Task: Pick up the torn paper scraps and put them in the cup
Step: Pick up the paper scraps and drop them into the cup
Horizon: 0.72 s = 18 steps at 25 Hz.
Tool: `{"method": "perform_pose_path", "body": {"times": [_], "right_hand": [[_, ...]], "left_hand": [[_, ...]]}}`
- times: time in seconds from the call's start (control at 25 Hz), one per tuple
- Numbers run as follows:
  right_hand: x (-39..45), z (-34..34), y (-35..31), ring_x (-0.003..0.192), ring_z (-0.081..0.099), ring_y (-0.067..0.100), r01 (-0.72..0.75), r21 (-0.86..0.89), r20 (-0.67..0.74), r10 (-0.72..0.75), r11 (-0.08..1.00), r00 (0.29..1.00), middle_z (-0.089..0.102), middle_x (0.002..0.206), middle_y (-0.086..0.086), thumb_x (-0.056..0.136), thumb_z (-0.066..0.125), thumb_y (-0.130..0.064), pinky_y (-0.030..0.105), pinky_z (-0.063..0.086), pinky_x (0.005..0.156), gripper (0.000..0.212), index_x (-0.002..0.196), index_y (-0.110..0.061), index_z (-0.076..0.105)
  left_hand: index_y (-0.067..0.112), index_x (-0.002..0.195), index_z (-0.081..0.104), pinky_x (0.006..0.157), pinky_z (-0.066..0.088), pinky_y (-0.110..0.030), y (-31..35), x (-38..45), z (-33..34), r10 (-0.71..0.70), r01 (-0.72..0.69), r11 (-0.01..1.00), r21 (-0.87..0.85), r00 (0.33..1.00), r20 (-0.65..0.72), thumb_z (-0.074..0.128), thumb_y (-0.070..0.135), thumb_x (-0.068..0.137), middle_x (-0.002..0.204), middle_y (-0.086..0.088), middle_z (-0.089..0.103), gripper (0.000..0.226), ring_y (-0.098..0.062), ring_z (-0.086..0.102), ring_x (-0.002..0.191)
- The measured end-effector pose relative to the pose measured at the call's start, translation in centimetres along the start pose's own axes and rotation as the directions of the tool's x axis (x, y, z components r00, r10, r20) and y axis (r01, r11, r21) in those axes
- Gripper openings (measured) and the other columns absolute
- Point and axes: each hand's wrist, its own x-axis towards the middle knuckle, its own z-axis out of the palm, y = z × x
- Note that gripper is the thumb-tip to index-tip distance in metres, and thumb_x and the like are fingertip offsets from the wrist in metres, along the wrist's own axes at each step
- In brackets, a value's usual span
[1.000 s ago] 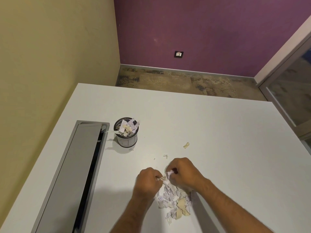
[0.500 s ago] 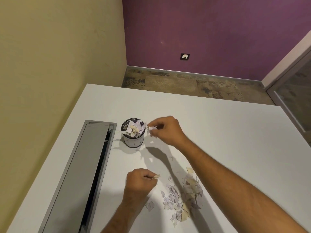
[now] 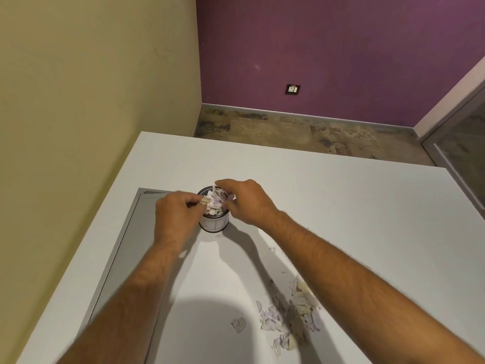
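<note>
One cup (image 3: 214, 224) stands upright at mid-frame on the white bench (image 3: 341, 206), heaped with scraps. The left hand (image 3: 175, 216) has its grip pinched on a tan scrap (image 3: 205, 200) at the rim; the right hand (image 3: 244, 202) pinches a pale scrap (image 3: 231, 197) over it. One loose scrap pile (image 3: 291, 316) lies at lower right, pieces too many to count.

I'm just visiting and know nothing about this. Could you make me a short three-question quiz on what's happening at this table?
1. True or false: the cup is empty.
2. Which hand pinches a tan scrap at the cup's rim: left hand or right hand?
3. Where does the pile of scraps lie?

Key:
1. False; it is heaped with paper.
2. Left hand.
3. On the white table, nearer the person than the cup.
</note>
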Motion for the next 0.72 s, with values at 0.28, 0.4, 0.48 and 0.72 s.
{"method": "perform_pose_path", "body": {"times": [0.28, 0.4, 0.48, 0.72], "right_hand": [[-4.1, -0.6, 3.9, 0.097, 0.069, 0.007, -0.087, 0.365, -0.211, 0.173, 0.927, 0.962, 0.075, 0.106, 0.000, 0.083, 0.066, -0.005, 0.031, 0.056, 0.093, 0.034, 0.115, -0.016, 0.069], [-7.3, -0.4, 6.4, 0.092, 0.070, 0.006, -0.182, 0.369, -0.196, 0.268, 0.911, 0.943, 0.075, 0.105, -0.003, 0.083, 0.067, -0.006, 0.028, 0.056, 0.092, 0.029, 0.110, -0.016, 0.072], [-9.6, -0.2, 8.4, 0.091, 0.070, 0.007, -0.274, 0.315, -0.154, 0.334, 0.909, 0.930, 0.075, 0.105, -0.004, 0.083, 0.068, -0.008, 0.027, 0.055, 0.093, 0.027, 0.108, -0.016, 0.073], [-15.4, -0.1, 13.0, 0.089, 0.066, 0.011, -0.583, 0.135, -0.056, 0.594, 0.801, 0.803, 0.075, 0.104, -0.003, 0.081, 0.072, -0.012, 0.022, 0.050, 0.085, 0.020, 0.099, -0.020, 0.074]], "left_hand": [[0.020, 0.096, 0.075, 0.083, 0.053, -0.032, 0.5, 2.3, 1.5, 0.059, -0.108, 0.953, 0.282, 0.982, 0.177, 0.069, 0.002, 0.074, 0.095, -0.010, 0.074, 0.028, -0.030, 0.066, 0.089], [0.015, 0.121, 0.065, 0.095, 0.050, -0.040, 0.8, 1.3, 1.6, 0.177, -0.202, 0.940, 0.273, 0.978, 0.114, 0.067, -0.002, 0.077, 0.120, -0.010, 0.066, 0.047, -0.031, 0.061, 0.106], [0.014, 0.121, 0.065, 0.093, 0.050, -0.042, 0.8, -0.1, 2.0, 0.320, -0.329, 0.910, 0.250, 0.944, 0.077, 0.065, -0.004, 0.078, 0.119, -0.008, 0.065, 0.047, -0.031, 0.059, 0.107], [0.057, 0.104, 0.050, 0.077, 0.050, -0.022, -2.1, -6.0, 3.7, 0.110, -0.348, 0.925, 0.150, 0.625, 0.773, 0.079, 0.027, 0.069, 0.103, 0.027, 0.053, 0.054, 0.002, 0.056, 0.092]]}}
